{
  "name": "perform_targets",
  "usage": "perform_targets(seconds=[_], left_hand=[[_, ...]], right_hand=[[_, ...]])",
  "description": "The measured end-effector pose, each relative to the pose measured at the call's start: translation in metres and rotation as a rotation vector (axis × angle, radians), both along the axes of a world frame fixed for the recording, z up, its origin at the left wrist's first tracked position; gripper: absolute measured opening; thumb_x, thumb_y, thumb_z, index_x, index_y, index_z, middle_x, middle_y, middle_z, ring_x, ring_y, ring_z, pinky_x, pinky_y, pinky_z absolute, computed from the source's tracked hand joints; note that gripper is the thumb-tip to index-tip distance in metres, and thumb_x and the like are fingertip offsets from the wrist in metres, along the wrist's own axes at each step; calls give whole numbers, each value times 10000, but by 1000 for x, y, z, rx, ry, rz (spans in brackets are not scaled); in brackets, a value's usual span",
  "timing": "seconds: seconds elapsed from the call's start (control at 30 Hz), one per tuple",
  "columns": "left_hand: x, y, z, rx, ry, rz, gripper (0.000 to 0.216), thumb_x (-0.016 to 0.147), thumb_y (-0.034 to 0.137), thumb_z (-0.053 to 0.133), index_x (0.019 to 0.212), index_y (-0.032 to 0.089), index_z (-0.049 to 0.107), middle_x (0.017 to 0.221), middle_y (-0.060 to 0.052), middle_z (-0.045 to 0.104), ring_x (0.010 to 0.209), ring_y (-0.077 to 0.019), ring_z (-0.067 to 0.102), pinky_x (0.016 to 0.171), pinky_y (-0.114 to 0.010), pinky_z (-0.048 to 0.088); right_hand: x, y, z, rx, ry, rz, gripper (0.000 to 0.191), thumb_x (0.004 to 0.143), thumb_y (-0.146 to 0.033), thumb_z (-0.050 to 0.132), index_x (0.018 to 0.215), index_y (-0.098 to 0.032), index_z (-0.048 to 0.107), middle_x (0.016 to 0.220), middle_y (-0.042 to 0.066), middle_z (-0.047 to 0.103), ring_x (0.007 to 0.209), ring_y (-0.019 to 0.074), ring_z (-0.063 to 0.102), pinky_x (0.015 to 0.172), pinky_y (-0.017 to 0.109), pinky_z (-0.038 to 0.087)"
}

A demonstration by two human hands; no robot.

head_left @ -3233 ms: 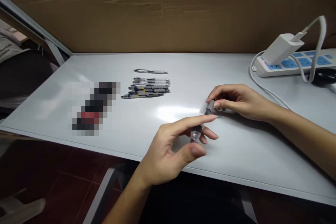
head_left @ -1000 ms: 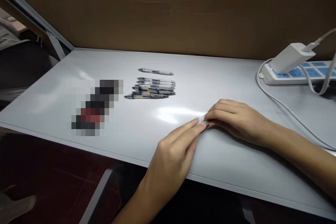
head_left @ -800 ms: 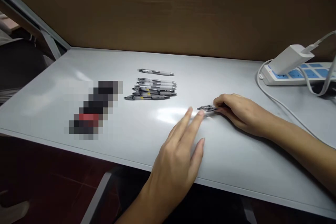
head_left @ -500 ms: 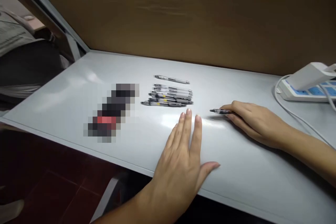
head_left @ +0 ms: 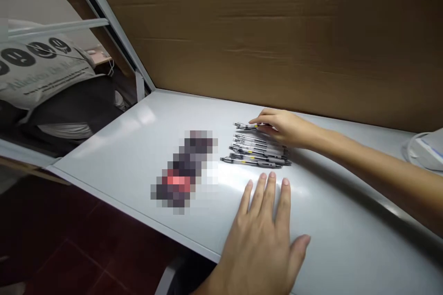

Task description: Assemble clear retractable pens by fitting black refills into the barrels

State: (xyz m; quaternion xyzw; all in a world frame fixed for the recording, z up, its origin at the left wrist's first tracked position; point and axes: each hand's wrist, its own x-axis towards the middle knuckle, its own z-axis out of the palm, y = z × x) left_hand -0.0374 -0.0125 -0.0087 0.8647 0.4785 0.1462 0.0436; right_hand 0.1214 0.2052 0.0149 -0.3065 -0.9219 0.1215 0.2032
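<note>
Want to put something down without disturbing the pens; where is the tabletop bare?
The tabletop is bare left of the blurred patch, out to the left edge, and between the left hand and the right forearm. Crowded: around the pens, with the right hand and its held pen beyond, the left hand in front.

brown creased panel (head_left: 263, 46) behind | glossy white table (head_left: 128, 152), glare-lit | dark-red tiled floor (head_left: 69, 249) | metal frame (head_left: 140, 86) left

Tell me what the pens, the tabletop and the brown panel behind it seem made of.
Pens: probably plastic, glossy and partly clear, with dark insides showing through. Tabletop: smooth, slightly shiny, throwing back glare; laminate or painted metal, unclear which. Brown panel: likely cardboard, matte, with crease lines.
</note>
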Motion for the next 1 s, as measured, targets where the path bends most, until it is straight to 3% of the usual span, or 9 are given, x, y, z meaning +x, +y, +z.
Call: perform_targets(seconds=[0.13, 0.27, 0.43, 0.57, 0.73, 1.0], left_hand=[[-2, 0, -3, 11, -1, -6, 730, 1049, 532, 420, 1609, 75, 322, 1640, -199, 367, 1548, -357, 316, 1219, -519, 403], [-1, 1, -4, 23, -14, 4, 710, 1053, 532, 404, 1604, 88, 343, 1626, -202, 392, 1543, -360, 326, 1203, -530, 425], [2, 2, -2, 20, -44, 16, 694, 1042, 528, 432, 1587, 100, 386, 1612, -206, 417, 1523, -367, 368, 1197, -543, 429], [2, 2, 1, -18, -67, 4, 688, 1027, 526, 463, 1568, 103, 426, 1611, -209, 412, 1516, -384, 378, 1201, -557, 425], [1, 0, -2, 25, -53, 17, 651, 1049, 524, 423, 1572, 136, 423, 1612, -206, 421, 1530, -373, 355, 1186, -558, 439], [0, -3, -5, 77, -20, 62, 610, 1051, 540, 400, 1554, 200, 463, 1615, -188, 434, 1535, -376, 345, 1155, -552, 475]], right_hand=[[-8, 27, -6, -86, -5, 56, 323, 996, -343, 542, 1197, -210, 757, 1151, 128, 756, 994, 262, 710, 883, 388, 549], [-7, 35, 1, -149, -38, 102, 318, 962, -356, 590, 1191, -213, 759, 1148, 109, 770, 994, 254, 717, 874, 379, 549], [-4, 36, 15, -30, 49, 48, 310, 973, -335, 575, 1182, -199, 759, 1121, 114, 775, 955, 251, 717, 836, 371, 539], [-1, 39, 8, 10, 29, -53, 323, 960, -289, 559, 1199, -181, 748, 1128, 137, 769, 969, 281, 711, 844, 408, 534], [-1, 34, -4, -170, -28, -33, 300, 944, -306, 580, 1141, -184, 770, 1098, 121, 781, 941, 259, 720, 841, 384, 543], [1, 23, 14, -461, -144, 76, 377, 944, -470, 601, 1150, -222, 798, 1194, 73, 776, 1082, 265, 704, 915, 345, 537]])
